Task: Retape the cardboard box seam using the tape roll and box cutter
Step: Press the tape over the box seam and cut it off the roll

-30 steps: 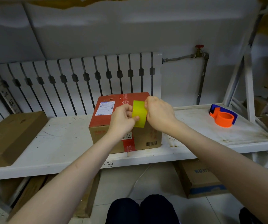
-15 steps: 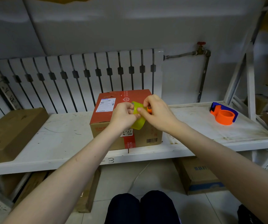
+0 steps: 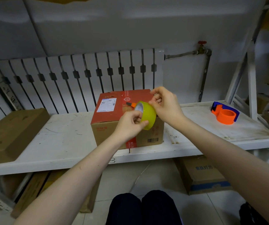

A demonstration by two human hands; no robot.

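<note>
Broadly, the white shelf (image 3: 62, 140) in front of me carries everything at working height, which is why I sit with my knees under it; the cardboard box (image 3: 112, 111) stands near its front edge, red top up and barcode face toward me, so the seam I mean to retape lies within easy reach; a flat brown carton (image 3: 12, 132) lies well apart at the left, and an orange and blue tape dispenser (image 3: 225, 115) sits unused far to the right; smaller, the yellow tape roll (image 3: 149, 115) is lifted off the shelf and hangs just above the box's near right corner, tilted so its open core faces up and left; my left hand (image 3: 128, 125) grips it, fingers curled into the core and thumb pressed on the outer band, I judge to steady it while the end is found; my right hand (image 3: 166, 104) is at the roll's upper edge, fingers curled with the tips against the band, seemingly picking for the free end, though I cannot tell whether they have caught any tape; smallest, the box cutter (image 3: 131, 104) lies on the box top just behind the roll, parked there, I would guess, for cutting the strip.
</note>
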